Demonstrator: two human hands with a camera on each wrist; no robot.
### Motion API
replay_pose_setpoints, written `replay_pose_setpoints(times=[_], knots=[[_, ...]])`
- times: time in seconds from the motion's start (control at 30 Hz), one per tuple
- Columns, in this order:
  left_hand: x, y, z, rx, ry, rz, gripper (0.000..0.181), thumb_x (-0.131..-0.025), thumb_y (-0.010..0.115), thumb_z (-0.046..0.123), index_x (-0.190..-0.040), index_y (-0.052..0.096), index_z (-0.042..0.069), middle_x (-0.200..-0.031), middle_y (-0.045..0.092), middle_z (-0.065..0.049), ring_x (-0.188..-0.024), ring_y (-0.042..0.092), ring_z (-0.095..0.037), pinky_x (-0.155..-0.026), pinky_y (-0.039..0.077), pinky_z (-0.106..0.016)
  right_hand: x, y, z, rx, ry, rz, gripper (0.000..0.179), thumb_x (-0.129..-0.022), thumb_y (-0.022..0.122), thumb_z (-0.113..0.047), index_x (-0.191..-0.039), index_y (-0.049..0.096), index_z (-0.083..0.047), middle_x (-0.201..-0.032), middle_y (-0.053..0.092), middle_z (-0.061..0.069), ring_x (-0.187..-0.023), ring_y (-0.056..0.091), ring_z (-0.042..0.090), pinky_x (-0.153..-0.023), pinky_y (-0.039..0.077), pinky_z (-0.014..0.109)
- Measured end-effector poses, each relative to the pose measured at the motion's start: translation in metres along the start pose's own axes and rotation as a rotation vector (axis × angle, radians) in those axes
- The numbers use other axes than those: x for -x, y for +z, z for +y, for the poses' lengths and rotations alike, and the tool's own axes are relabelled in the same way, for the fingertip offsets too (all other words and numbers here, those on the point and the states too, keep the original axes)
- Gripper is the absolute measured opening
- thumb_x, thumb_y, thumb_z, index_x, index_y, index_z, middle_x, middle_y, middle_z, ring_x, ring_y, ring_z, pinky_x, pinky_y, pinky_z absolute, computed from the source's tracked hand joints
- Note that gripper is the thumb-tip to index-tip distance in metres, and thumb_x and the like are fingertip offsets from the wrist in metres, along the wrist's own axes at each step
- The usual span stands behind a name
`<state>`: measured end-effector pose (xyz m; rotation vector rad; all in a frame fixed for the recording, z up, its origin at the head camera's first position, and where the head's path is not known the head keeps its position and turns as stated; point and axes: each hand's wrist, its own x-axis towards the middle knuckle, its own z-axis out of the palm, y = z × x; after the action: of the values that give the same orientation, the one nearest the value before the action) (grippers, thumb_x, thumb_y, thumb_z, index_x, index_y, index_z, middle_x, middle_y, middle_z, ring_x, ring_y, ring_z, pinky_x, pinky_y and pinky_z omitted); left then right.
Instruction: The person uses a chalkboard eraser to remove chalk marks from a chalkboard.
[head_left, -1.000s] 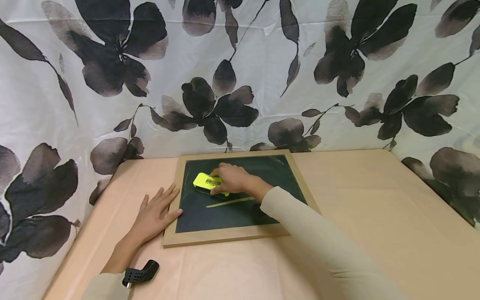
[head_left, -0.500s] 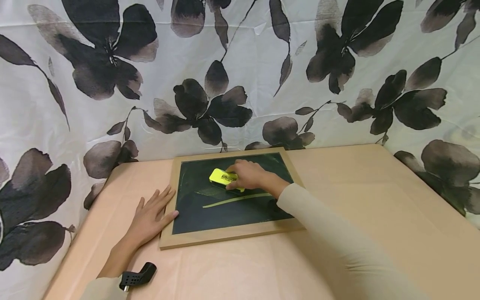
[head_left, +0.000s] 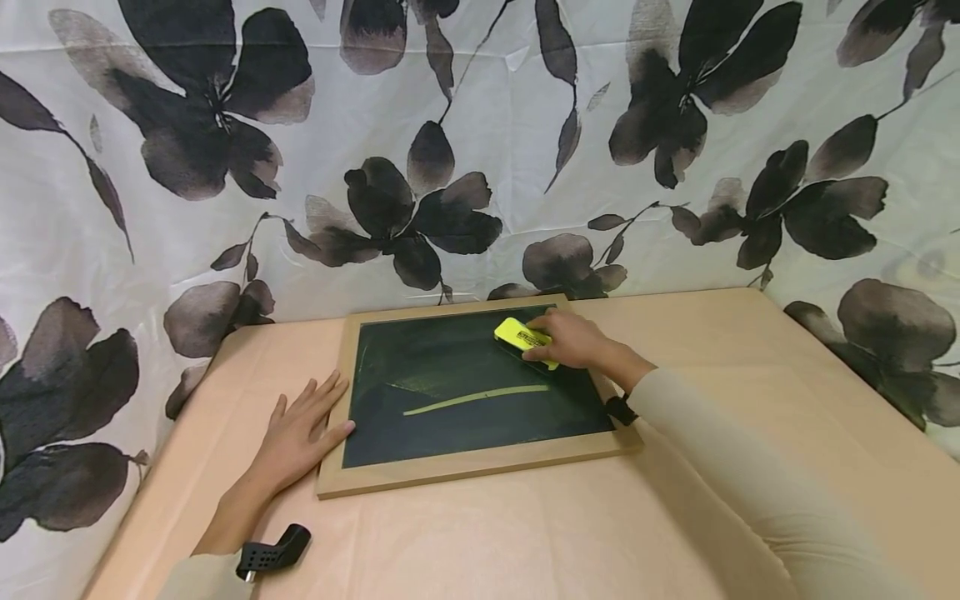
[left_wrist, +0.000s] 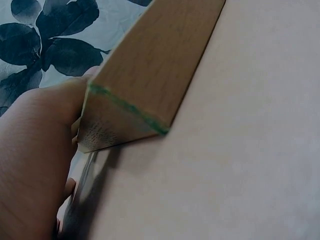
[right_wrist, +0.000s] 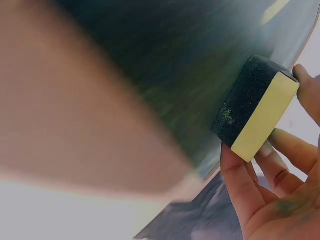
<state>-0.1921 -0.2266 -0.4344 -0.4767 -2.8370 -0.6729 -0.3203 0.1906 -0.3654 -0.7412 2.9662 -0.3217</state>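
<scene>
"Report the grip."

"Right hand: gripping the eraser between thumb and fingers. Left hand: fingers extended, touching the left side of the wooden frame; nothing held."

"Eraser's location?"

"At the upper right of the chalkboard. Whether it touches the surface, I cannot tell."

"Differences between views?"

"Right wrist only: greenish smudge on the palm, and yellowish dust on the dark felt. Left wrist only: green seam across the frame's corner. Head only: the full chalk line, just a short piece of which enters the right wrist view."

"Count?"

"Hands, two. Black wrist devices, two. Eraser, one. Chalkboard, one. Bold chalk line, one, below the eraser."
</scene>
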Motion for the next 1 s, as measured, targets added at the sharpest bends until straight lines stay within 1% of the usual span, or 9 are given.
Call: replay_pose_setpoints(times=[0.13,0.27,0.37,0.43,0.57,0.7,0.87,1.0], knots=[[0.001,0.002,0.0,0.006,0.004,0.004,0.07,-0.091,0.059,0.046,-0.148,0.038,0.012,-0.155,0.027,-0.011,-0.139,0.021,-0.043,-0.106,0.002,-0.068,0.011,-0.002,0.017,-0.015,0.058,0.018,0.067,-0.083,0.073,-0.042,-0.131,0.056,0.001,-0.116,0.058,0.018,-0.091,0.055,0.028,-0.069,0.046,0.041],[0.005,0.004,0.0,0.008,-0.004,-0.001,0.069,-0.091,0.06,0.045,-0.148,0.038,0.012,-0.155,0.028,-0.011,-0.139,0.021,-0.043,-0.105,0.002,-0.068,0.015,-0.002,0.024,-0.044,0.086,0.001,0.067,-0.083,0.073,-0.042,-0.13,0.056,0.003,-0.112,0.058,0.017,-0.09,0.054,0.027,-0.068,0.046,0.041],[0.006,0.005,0.001,0.01,-0.007,-0.007,0.069,-0.091,0.059,0.045,-0.148,0.038,0.012,-0.154,0.028,-0.012,-0.139,0.021,-0.043,-0.106,0.002,-0.068,0.015,-0.001,0.025,-0.065,0.08,0.002,0.066,-0.083,0.074,-0.041,-0.129,0.056,0.003,-0.109,0.06,0.015,-0.087,0.055,0.026,-0.067,0.046,0.039],[0.005,0.004,0.001,0.009,-0.002,-0.002,0.069,-0.092,0.059,0.045,-0.148,0.038,0.012,-0.154,0.028,-0.011,-0.139,0.022,-0.042,-0.106,0.002,-0.068,0.015,-0.001,0.025,-0.087,0.07,0.021,0.064,-0.083,0.074,-0.039,-0.128,0.057,0.003,-0.107,0.062,0.014,-0.086,0.056,0.026,-0.067,0.046,0.039],[0.004,0.002,0.0,0.009,0.007,0.015,0.068,-0.091,0.06,0.044,-0.148,0.039,0.012,-0.154,0.029,-0.012,-0.139,0.022,-0.043,-0.105,0.003,-0.068,0.012,-0.001,0.026,-0.18,0.07,0.047,0.06,-0.083,0.075,-0.034,-0.126,0.059,0.004,-0.104,0.064,0.014,-0.085,0.057,0.026,-0.07,0.047,0.038],[0.004,0.001,-0.001,0.014,0.011,0.015,0.068,-0.091,0.061,0.043,-0.148,0.039,0.011,-0.154,0.029,-0.013,-0.138,0.022,-0.044,-0.105,0.003,-0.068,0.009,-0.001,0.026,-0.256,0.101,0.043,0.06,-0.083,0.076,-0.032,-0.127,0.059,0.005,-0.106,0.064,0.015,-0.084,0.057,0.025,-0.069,0.048,0.035],[0.001,0.002,-0.002,0.016,0.013,0.012,0.068,-0.091,0.06,0.043,-0.148,0.039,0.012,-0.154,0.028,-0.013,-0.139,0.022,-0.044,-0.105,0.002,-0.068,0.005,0.0,0.021,-0.286,0.113,0.049,0.059,-0.082,0.076,-0.03,-0.127,0.059,0.004,-0.109,0.064,0.016,-0.083,0.056,0.025,-0.067,0.048,0.033],[0.001,0.002,-0.003,0.015,0.015,0.013,0.069,-0.091,0.061,0.043,-0.148,0.039,0.012,-0.154,0.029,-0.013,-0.139,0.022,-0.044,-0.105,0.002,-0.068,0.001,0.002,0.013,-0.282,0.1,0.047,0.059,-0.081,0.076,-0.031,-0.126,0.061,0.003,-0.111,0.064,0.015,-0.084,0.056,0.025,-0.068,0.047,0.033]])
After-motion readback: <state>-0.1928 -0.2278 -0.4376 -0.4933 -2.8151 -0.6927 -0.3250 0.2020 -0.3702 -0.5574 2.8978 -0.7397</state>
